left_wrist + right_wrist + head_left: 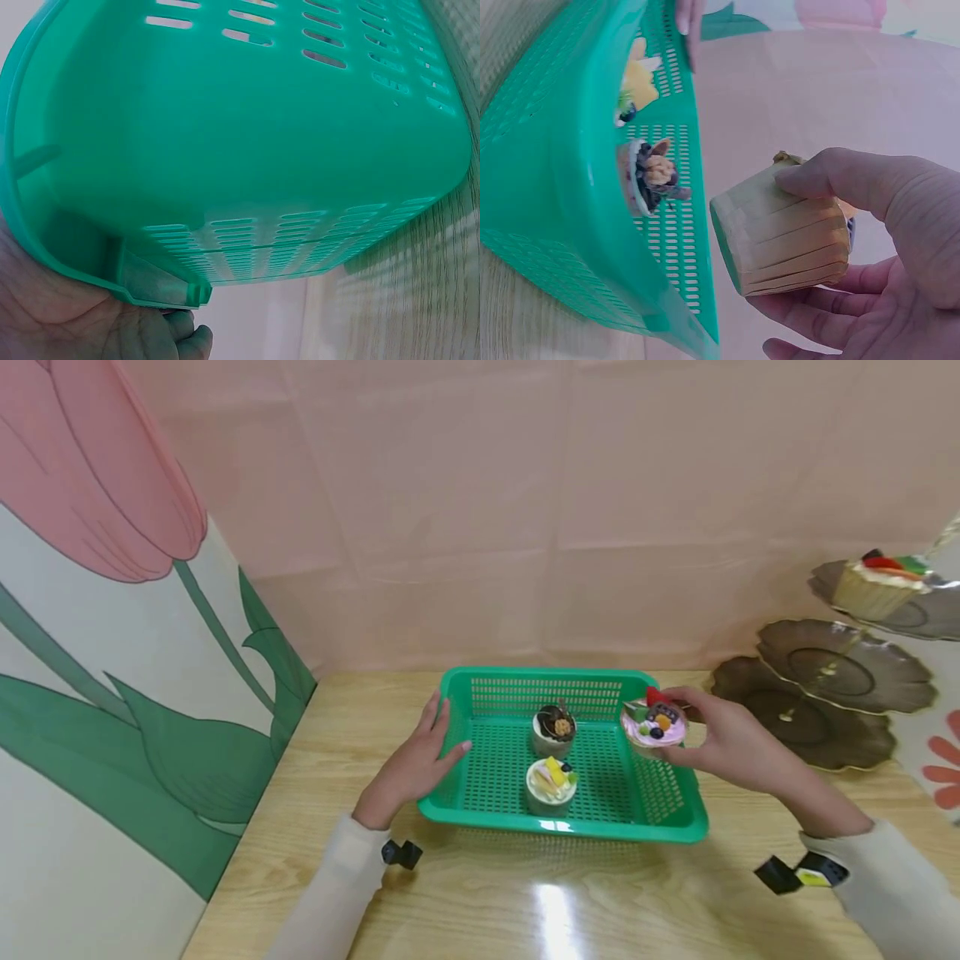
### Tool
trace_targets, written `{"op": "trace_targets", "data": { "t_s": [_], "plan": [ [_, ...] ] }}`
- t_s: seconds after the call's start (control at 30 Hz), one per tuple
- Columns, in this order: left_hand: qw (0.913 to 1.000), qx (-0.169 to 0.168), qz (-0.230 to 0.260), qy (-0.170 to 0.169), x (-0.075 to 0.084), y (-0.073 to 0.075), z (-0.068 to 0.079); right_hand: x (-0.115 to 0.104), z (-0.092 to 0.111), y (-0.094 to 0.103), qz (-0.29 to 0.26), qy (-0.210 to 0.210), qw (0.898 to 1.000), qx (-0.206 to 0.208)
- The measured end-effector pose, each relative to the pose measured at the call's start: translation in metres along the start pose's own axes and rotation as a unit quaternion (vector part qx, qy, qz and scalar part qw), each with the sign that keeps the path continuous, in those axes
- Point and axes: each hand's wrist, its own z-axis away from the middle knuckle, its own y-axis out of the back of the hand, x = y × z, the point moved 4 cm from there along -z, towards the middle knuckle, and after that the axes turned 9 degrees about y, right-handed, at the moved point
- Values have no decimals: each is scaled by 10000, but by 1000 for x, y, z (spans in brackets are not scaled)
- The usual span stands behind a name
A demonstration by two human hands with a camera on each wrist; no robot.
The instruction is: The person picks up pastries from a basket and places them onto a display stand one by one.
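Observation:
My right hand point(723, 739) grips a pink-frosted cupcake point(651, 727) by its side, over the right end of a green plastic basket point(555, 828). In the right wrist view the pleated paper cup of this cupcake point(787, 240) shows between thumb and fingers, above the rim. The left hand point(420, 760) rests on the basket's left rim, its fingers extended. From the left wrist view, the palm point(67, 307) lies against the rim's underside. Inside the basket stand a chocolate-topped cupcake point(553, 731) and a cream cupcake with yellow fruit point(551, 787).
To the right stands a tiered stand with brown scalloped plates point(847, 664). Its top plate bears a fruit-topped cupcake point(877, 587). Behind the wooden table point(465, 902) hangs a pink cloth point(450, 527), and a tulip-patterned panel point(142, 635) stands at the left.

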Motion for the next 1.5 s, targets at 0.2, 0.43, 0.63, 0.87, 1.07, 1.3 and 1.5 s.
{"op": "trace_targets", "data": {
  "t_s": [0.2, 0.43, 0.63, 0.87, 1.07, 1.3, 1.5],
  "plan": [
    [10000, 38, -11, 27, -1, 1, 1, 6, 11, 11, 138, -508, 9985, 175],
    [10000, 1, 16, 43, -1, -1, 2, 11, 22, 20, 54, -704, 9969, 357],
    [9999, 101, -114, 34, -1, -2, 1, 16, 32, 30, -56, -796, 9956, 486],
    [9998, 135, -122, 60, 1, -3, 1, 19, 47, 46, -151, -1052, 9918, 711],
    [9997, 151, -139, 129, -1, -3, 0, 22, 60, 56, -314, -1298, 9870, 896],
    [9999, 75, -76, 125, -2, -3, 0, 27, 70, 68, -269, -1411, 9825, 1184],
    [9999, 95, -76, 101, -2, -4, -1, 31, 77, 79, -438, -1498, 9770, 1450]
  ]
}}
